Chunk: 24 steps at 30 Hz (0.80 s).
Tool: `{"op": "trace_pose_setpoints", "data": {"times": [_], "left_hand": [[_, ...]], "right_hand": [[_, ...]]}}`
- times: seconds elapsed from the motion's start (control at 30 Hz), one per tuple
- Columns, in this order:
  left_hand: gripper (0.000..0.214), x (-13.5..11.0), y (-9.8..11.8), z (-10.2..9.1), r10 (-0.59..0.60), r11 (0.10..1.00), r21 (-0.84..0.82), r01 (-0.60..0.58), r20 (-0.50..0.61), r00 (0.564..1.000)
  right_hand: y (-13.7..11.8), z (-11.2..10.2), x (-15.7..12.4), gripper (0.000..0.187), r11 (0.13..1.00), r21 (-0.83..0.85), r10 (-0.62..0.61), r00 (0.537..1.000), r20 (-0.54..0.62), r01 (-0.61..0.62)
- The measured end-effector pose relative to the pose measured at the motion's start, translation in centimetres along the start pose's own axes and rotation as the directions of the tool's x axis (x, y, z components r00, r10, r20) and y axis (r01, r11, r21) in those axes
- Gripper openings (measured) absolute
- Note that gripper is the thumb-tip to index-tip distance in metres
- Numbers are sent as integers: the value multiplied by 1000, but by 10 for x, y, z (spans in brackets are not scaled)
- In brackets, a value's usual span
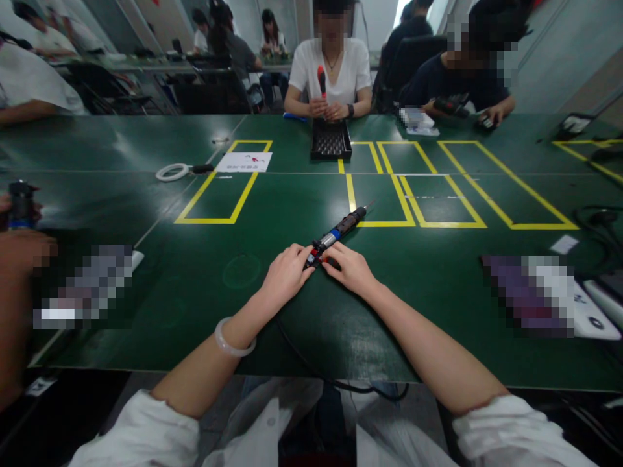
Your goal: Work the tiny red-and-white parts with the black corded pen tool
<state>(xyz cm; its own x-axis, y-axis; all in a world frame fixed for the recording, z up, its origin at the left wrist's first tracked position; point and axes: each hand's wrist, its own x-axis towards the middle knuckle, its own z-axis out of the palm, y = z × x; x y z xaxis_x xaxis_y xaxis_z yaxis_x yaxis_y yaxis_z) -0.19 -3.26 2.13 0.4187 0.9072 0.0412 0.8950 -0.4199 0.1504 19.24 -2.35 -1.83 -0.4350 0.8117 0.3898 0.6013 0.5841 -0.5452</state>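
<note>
An electric screwdriver (339,228) with a dark front, a silver-and-blue middle and a thin tip lies slantwise on the green table, pointing away to the right. Its near end seems uncovered, showing small red and pale parts. My left hand (287,272) is closed around that near end from the left, the fingertips resting on it. From the right, my right hand (351,267) pinches with bent fingers beside the same end. Something small and red shows at those fingertips, too small to name. A black cable (311,366) runs under my wrists to the table's front edge.
Yellow tape frames (384,224) mark the table (195,279). Ahead stands a black tray (331,154) before a person holding a red-and-black screwdriver (321,81). A white sheet (243,161) and coiled white cable (172,172) lie left. Phones flank me; another person's hand (24,253) reaches in left.
</note>
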Motion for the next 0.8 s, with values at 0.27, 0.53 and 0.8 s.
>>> {"op": "trace_pose_setpoints", "data": {"times": [0.27, 0.53, 0.8], "left_hand": [[44, -3, 1, 3, 4, 1000, 5, -4, -33, 999], [45, -2, 2, 9, 28, 999, 29, -25, -93, 995], [34, 3, 6, 10, -30, 997, 64, 37, -109, 994]], "right_hand": [[9, -1, -1, 12, 999, 37, -35, 999, 35, 34], [8, 3, 3, 12, 999, 20, -40, 999, 37, 39], [12, 5, 4, 10, 998, 61, -28, 999, 40, 26]]}}
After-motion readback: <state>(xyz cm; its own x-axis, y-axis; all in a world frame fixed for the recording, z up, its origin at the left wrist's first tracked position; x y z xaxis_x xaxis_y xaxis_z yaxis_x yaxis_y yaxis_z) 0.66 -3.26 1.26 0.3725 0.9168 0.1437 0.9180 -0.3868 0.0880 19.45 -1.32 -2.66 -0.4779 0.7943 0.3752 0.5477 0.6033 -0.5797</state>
